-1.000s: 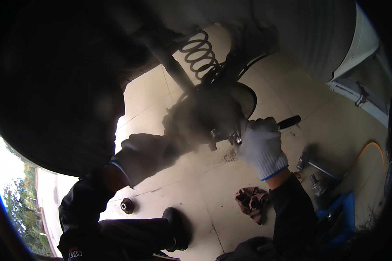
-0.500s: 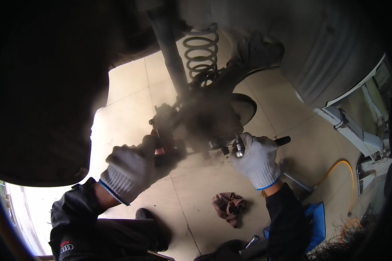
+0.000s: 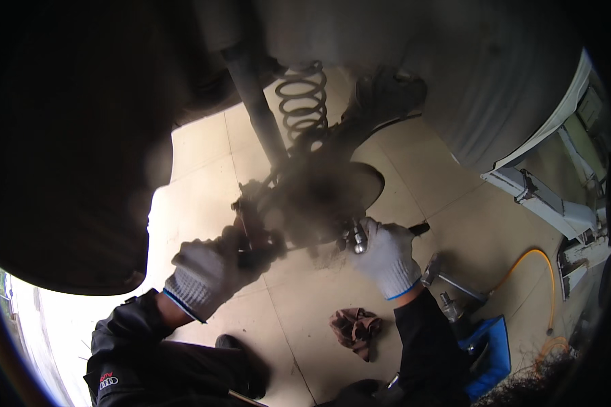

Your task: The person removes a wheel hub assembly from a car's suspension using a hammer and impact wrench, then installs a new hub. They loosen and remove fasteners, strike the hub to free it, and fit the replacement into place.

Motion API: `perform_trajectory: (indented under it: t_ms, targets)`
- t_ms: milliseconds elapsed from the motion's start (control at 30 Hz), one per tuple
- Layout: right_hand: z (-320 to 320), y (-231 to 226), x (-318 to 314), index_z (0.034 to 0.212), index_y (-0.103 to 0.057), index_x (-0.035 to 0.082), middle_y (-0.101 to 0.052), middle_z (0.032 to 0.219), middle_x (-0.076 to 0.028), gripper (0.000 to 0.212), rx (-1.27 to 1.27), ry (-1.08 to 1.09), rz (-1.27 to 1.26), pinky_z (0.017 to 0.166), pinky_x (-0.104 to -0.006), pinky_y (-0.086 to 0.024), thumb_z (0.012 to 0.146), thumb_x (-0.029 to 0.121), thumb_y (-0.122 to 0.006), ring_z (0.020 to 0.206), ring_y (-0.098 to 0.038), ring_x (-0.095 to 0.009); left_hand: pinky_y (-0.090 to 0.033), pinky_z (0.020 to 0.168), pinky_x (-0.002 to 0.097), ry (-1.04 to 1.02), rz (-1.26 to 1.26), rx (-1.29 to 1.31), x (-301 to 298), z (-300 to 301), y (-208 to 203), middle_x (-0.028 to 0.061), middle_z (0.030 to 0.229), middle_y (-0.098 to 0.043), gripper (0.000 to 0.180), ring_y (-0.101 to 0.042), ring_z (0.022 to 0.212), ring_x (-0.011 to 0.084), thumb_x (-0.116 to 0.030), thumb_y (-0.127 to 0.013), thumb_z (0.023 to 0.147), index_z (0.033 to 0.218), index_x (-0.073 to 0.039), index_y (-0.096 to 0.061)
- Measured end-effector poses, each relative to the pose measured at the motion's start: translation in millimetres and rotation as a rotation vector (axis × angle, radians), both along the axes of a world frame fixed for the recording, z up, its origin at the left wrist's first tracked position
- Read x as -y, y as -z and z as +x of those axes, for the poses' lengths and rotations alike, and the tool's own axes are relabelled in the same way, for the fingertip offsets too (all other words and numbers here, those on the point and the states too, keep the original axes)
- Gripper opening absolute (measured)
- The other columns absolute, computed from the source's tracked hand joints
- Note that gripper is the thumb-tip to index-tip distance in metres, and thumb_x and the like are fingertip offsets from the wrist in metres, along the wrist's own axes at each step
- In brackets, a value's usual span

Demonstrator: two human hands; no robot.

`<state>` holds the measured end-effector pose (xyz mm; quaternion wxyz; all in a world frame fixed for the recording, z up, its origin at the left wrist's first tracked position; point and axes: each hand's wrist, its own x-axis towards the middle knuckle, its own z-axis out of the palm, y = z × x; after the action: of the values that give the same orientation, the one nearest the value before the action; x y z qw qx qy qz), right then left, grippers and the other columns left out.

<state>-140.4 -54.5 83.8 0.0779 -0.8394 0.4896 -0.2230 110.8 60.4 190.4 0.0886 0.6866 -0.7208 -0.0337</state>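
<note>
A white knit glove covers my left hand [image 3: 204, 271]. Its fingers close around a dark part [image 3: 256, 258] at the left side of the wheel hub; what that part is stays hidden in shadow. My right hand [image 3: 387, 256], gloved the same way, grips a ratchet wrench [image 3: 359, 239] with a shiny metal head and a dark handle sticking out to the right. The wrench head is beside the lower edge of the hub. Between and beyond my hands sits the brake disc [image 3: 366, 186], dark and blurred, with a caliper-like part [image 3: 250, 197] at its left.
Above the hub are a coil spring [image 3: 302, 102] and a shock absorber [image 3: 256, 108]. A brown rag [image 3: 356, 332] lies on the tiled floor. At the right are a hammer-like tool [image 3: 455, 279], a blue tray [image 3: 492, 356], an orange hose [image 3: 550, 285] and a white lift arm [image 3: 550, 203].
The hub, disc and both hands appear slightly further left in view. The ratchet handle shows at a slightly different angle. A red patch by my left hand no longer shows.
</note>
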Motion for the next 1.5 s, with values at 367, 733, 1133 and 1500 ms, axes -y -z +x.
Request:
perform_trajectory:
  t_ms: [367,733,1133,1500]
  targets:
    - [-11,-28,7,0.095,-0.065,0.01,-0.063,0.06,-0.008,0.025,-0.544,-0.178,-0.186,0.061,-0.0444,-0.046,0.078,0.029,-0.069,0.056,-0.064,-0.026,-0.06,0.052,0.0328,0.041,-0.059,0.065,1,4,9,0.0115,0.072,-0.074,0.05,-0.074,0.058,0.0232,-0.041,-0.086,0.082,0.102,-0.001,-0.063]
    - [-11,-23,7,0.091,-0.065,0.011,-0.059,0.054,-0.008,0.019,-0.481,-0.171,-0.22,0.062,-0.042,-0.046,0.076,0.023,-0.067,0.049,-0.06,-0.026,-0.059,0.053,0.0335,0.047,0.008,0.01,4,2,6,0.0103,0.07,-0.072,0.049,-0.072,0.055,0.0246,-0.04,-0.086,0.082,0.099,-0.001,-0.063]
    - [-11,-20,5,0.089,-0.065,0.01,-0.057,0.055,-0.009,0.01,-0.463,-0.162,-0.254,0.046,-0.0364,-0.044,0.082,0.017,-0.064,0.058,-0.059,-0.025,-0.062,0.067,0.0363,0.082,0.043,-0.095,11,-3,0,0.0143,0.094,-0.072,0.044,-0.075,0.076,0.0262,-0.025,-0.089,0.078,0.111,-0.005,-0.066]
    - [-8,-22,4,0.087,-0.064,0.011,-0.063,0.058,-0.008,0.011,-0.485,-0.11,-0.252,0.067,-0.04,-0.046,0.079,0.018,-0.065,0.055,-0.064,-0.025,-0.059,0.052,0.0326,0.08,-0.069,-0.005,0,-2,13,0.0117,0.076,-0.072,0.049,-0.073,0.061,0.0244,-0.028,-0.089,0.081,0.107,0.001,-0.059]
